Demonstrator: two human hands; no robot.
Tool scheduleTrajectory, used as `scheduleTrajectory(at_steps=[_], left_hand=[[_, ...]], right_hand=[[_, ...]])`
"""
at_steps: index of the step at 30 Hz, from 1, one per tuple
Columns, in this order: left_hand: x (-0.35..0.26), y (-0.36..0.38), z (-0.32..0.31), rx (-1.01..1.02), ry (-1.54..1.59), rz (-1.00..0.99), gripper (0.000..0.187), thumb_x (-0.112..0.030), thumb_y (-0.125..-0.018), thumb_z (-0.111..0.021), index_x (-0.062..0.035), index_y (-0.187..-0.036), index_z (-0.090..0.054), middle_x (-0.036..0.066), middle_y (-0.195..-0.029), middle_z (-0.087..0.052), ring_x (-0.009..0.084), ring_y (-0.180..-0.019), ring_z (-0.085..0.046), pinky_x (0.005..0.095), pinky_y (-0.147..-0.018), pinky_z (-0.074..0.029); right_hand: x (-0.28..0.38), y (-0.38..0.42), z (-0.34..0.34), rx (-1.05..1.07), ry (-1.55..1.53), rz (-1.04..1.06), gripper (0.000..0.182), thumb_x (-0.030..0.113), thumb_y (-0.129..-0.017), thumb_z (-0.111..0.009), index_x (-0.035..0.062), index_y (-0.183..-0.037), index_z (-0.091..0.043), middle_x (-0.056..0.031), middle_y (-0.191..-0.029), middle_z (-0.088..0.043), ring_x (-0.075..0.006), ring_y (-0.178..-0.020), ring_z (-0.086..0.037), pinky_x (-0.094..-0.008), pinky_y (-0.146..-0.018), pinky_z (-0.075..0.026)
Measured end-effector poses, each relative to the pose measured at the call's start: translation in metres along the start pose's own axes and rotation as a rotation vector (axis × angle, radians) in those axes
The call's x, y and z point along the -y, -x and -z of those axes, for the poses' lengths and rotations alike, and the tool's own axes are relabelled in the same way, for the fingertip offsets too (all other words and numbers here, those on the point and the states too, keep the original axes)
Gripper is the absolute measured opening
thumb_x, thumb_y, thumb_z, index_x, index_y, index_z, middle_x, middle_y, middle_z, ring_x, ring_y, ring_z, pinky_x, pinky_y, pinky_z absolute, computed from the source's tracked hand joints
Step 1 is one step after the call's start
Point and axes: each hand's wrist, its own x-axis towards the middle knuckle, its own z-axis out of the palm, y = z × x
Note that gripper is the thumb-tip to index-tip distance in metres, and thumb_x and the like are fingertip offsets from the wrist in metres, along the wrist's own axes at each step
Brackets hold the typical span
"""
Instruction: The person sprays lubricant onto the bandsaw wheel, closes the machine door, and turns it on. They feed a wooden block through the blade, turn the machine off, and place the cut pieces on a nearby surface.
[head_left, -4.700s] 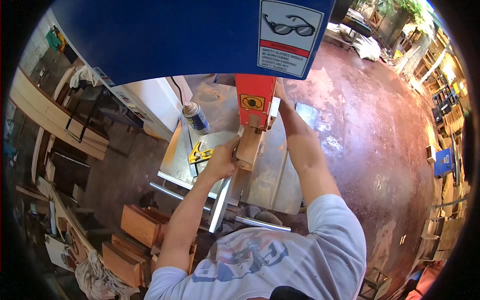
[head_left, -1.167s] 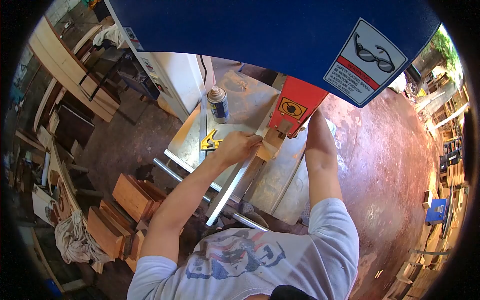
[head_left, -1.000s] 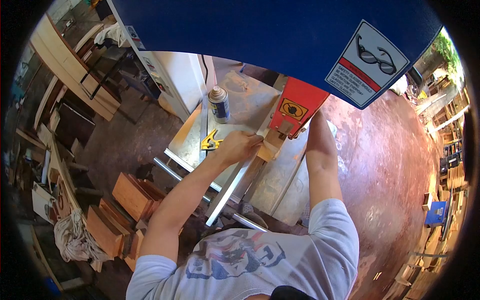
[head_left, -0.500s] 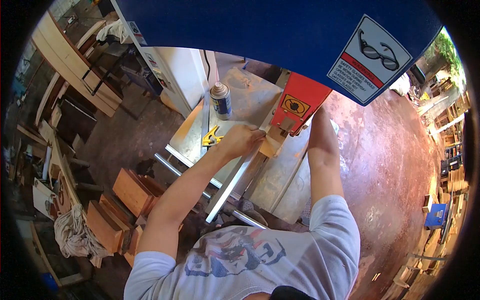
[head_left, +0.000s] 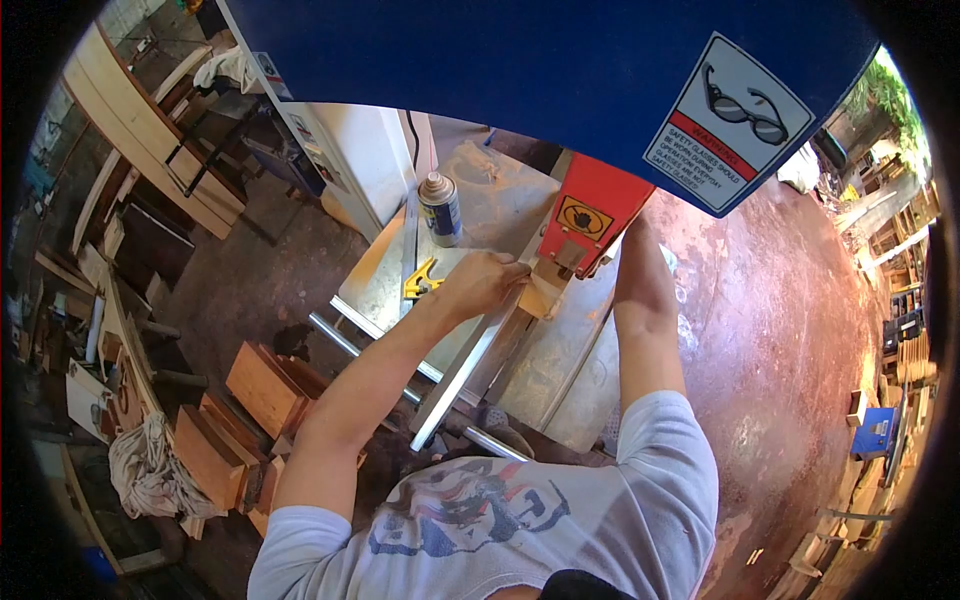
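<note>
My left hand [head_left: 490,280] rests at the metal fence [head_left: 465,365], with its fingertips bent together by a wooden piece [head_left: 540,297]. That piece lies beside the fence, under the red blade guard [head_left: 590,215] with a yellow hand symbol. My right arm reaches forward along the guard's right side, and its hand is hidden behind the guard. On the metal machine table [head_left: 535,375], a spray can [head_left: 440,210] stands upright left of the guard. A yellow tool [head_left: 422,280] lies near my left wrist.
A blue machine housing [head_left: 480,60] with a safety-glasses warning label [head_left: 728,125] spans the top. Reddish wooden blocks [head_left: 265,385] are stacked at lower left, near a crumpled cloth [head_left: 155,470]. Metal rails [head_left: 345,340] run along the table's front. A blue box [head_left: 873,432] sits far right.
The view has shifted slightly, moving the blue housing and its label a little in the frame. Both arms hold nearly the same pose.
</note>
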Motion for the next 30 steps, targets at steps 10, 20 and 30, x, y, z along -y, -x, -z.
scheduleTrajectory(at_steps=[10,20,30], left_hand=[[0.002,-0.005,-0.003,-0.027,0.027,-0.011,0.012,-0.018,-0.090,-0.069,-0.0065,-0.093,-0.072,0.013,-0.078,-0.067,0.0366,-0.075,-0.068,0.0475,-0.068,-0.054],[0.006,-0.007,-0.005,-0.013,-0.002,-0.010,0.015,-0.017,-0.090,-0.070,-0.0072,-0.101,-0.073,0.012,-0.082,-0.069,0.0344,-0.076,-0.069,0.0459,-0.069,-0.054],[0.004,-0.012,0.003,0.068,-0.025,0.008,0.022,-0.014,-0.091,-0.071,-0.0043,-0.110,-0.074,0.014,-0.085,-0.072,0.0327,-0.077,-0.071,0.0437,-0.069,-0.054]], right_hand=[[-0.002,-0.014,0.003,0.004,-0.004,0.005,0.022,0.019,-0.088,-0.063,0.0056,-0.101,-0.075,-0.0134,-0.100,-0.072,-0.0254,-0.086,-0.067,-0.0373,-0.078,-0.052],[-0.001,-0.019,0.003,0.007,-0.001,0.004,0.022,0.018,-0.088,-0.063,0.0053,-0.101,-0.075,-0.0129,-0.099,-0.072,-0.0248,-0.084,-0.067,-0.0368,-0.076,-0.052],[0.001,-0.025,0.003,0.007,0.000,0.003,0.022,0.018,-0.088,-0.063,0.0050,-0.100,-0.075,-0.0124,-0.098,-0.072,-0.0241,-0.083,-0.067,-0.0363,-0.075,-0.052]])
